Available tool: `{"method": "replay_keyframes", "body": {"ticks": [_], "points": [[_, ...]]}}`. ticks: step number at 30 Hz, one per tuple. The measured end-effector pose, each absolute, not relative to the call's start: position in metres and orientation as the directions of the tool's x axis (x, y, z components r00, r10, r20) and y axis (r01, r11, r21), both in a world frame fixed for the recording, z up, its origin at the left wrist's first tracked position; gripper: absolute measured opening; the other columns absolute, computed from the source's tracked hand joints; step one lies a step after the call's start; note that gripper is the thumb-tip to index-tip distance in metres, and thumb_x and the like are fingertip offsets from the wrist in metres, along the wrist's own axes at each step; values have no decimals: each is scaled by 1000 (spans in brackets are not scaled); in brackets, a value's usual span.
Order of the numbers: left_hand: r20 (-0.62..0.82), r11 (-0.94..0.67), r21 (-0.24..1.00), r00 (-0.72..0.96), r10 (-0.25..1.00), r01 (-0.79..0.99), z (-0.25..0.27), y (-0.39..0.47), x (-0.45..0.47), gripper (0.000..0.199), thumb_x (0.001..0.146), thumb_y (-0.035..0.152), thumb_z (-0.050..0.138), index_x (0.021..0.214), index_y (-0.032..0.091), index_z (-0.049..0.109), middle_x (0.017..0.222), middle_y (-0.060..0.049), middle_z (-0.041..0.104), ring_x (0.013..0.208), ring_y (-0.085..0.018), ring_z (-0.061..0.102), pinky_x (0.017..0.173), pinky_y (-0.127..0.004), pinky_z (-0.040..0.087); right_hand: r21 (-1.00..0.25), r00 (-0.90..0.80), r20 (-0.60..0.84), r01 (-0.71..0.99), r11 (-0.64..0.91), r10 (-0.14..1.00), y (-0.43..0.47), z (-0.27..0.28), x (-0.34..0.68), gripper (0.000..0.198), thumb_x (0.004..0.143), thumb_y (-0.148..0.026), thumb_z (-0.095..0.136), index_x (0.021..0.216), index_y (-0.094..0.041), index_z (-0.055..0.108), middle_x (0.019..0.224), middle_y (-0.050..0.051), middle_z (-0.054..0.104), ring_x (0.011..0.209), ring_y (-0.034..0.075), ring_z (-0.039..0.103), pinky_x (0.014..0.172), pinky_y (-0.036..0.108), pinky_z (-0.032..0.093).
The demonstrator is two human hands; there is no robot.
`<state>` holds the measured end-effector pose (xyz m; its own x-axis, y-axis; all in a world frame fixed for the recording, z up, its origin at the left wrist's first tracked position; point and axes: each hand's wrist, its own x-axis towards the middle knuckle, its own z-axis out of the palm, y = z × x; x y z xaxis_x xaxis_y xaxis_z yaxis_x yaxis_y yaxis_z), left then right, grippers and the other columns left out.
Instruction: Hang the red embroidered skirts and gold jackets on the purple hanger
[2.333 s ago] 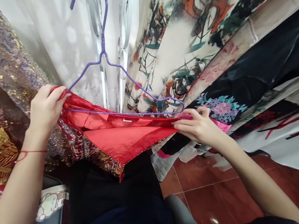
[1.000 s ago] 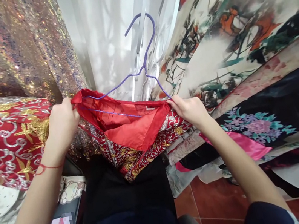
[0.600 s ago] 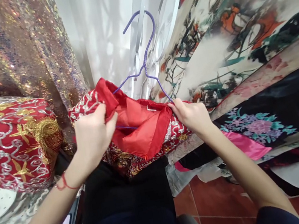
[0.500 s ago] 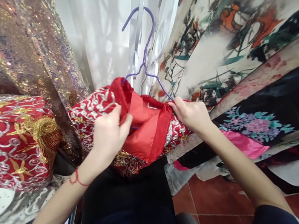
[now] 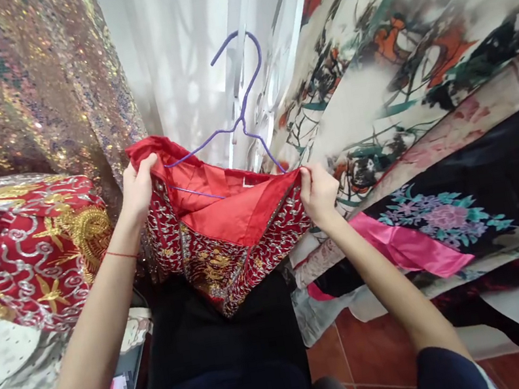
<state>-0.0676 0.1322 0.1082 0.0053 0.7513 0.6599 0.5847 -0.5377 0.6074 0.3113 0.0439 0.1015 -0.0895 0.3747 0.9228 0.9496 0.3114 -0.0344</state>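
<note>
A red embroidered garment [image 5: 216,265] with silver and gold patterning is stretched between my hands, its plain red lining showing at the upper opening. My left hand [image 5: 137,187] is closed on the left upper edge. My right hand [image 5: 319,192] pinches the right upper edge near the end of the hanger's arm. The purple hanger [image 5: 243,117] stands with its hook up. Its lower bar crosses inside the opening, and both its ends are hidden by the cloth.
To the left lies another red and gold embroidered piece [image 5: 34,245], beside a sequined curtain [image 5: 36,79]. White sheer fabric [image 5: 176,55] hangs behind. On the right are a floral-printed cloth [image 5: 372,96], a black embroidered cloth [image 5: 509,172] and a pink satin strip [image 5: 412,248], above a red tiled floor [image 5: 376,354].
My left hand has moved left and up, drawing the garment's edge out wide. The opening has spread, and the embroidered front now hangs below it. My right hand has shifted slightly left.
</note>
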Motion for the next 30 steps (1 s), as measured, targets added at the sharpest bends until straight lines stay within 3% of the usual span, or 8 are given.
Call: {"method": "replay_keyframes", "body": {"ticks": [4, 7, 10, 14, 17, 19, 25, 30], "points": [[612, -532, 768, -165, 773, 356, 98, 131, -69, 52, 88, 73, 48, 76, 22, 52, 72, -2, 55, 73, -20, 56, 76, -39, 53, 207, -282, 918, 941, 270, 280, 54, 95, 316, 29, 101, -23, 34, 102, -16, 62, 83, 10, 66, 75, 21, 58, 72, 34, 41], [673, -606, 721, -133, 727, 336, 102, 122, -76, 49, 85, 67, 54, 67, 22, 45, 67, -1, 50, 70, -19, 52, 79, -40, 53, 403, -503, 822, 845, 351, 268, 54, 94, 319, 37, 93, -31, 42, 123, -14, 57, 108, 16, 67, 94, 27, 60, 81, 40, 41], [730, -690, 645, 0, 683, 329, 108, 115, -87, 37, 82, 52, 57, 64, 21, 47, 67, -2, 53, 69, -18, 52, 77, -39, 53, 484, -618, 733, 768, 420, 284, 47, 96, 314, 60, 90, -54, 47, 137, -17, 49, 135, 22, 55, 122, 35, 52, 92, 47, 41], [764, -774, 528, 201, 612, 350, 113, 103, -87, 20, 75, 34, 62, 88, 19, 64, 95, -6, 69, 88, -21, 62, 87, -38, 54, 486, -615, 745, 765, 424, 257, 38, 105, 290, 56, 91, -55, 59, 136, -24, 52, 150, 21, 45, 138, 35, 41, 100, 50, 37], [771, -765, 518, 180, 611, 382, 109, 93, -76, 25, 78, 31, 63, 99, 18, 67, 102, -6, 72, 93, -20, 65, 91, -36, 53, 552, -696, 686, 687, 473, 210, 43, 115, 260, 21, 94, -26, 64, 115, -30, 64, 140, 9, 61, 133, 27, 47, 100, 46, 35], [768, -733, 564, 86, 635, 379, 106, 87, -70, 21, 84, 32, 60, 98, 18, 66, 98, -5, 72, 89, -18, 65, 86, -32, 52, 612, -758, 629, 619, 493, 171, 53, 123, 237, 19, 96, -13, 58, 103, -29, 66, 126, 3, 70, 122, 22, 53, 96, 42, 35], [730, -636, 642, -86, 679, 429, 101, 71, -65, 16, 88, 35, 60, 91, 20, 62, 79, 1, 66, 61, -11, 52, 64, -25, 44, 611, -758, 630, 618, 494, 169, 81, 146, 187, 23, 102, -11, 47, 96, -23, 66, 108, 6, 74, 100, 19, 58, 83, 37, 38], [757, -652, 626, -131, 640, 428, 102, 56, -55, 16, 93, 34, 61, 100, 20, 65, 94, -2, 73, 81, -15, 66, 83, -29, 51, 607, -836, 494, 527, 595, 237, 82, 157, 163, 32, 106, -12, 35, 103, -20, 66, 79, 3, 65, 73, 14, 53, 67, 32, 35]]}}
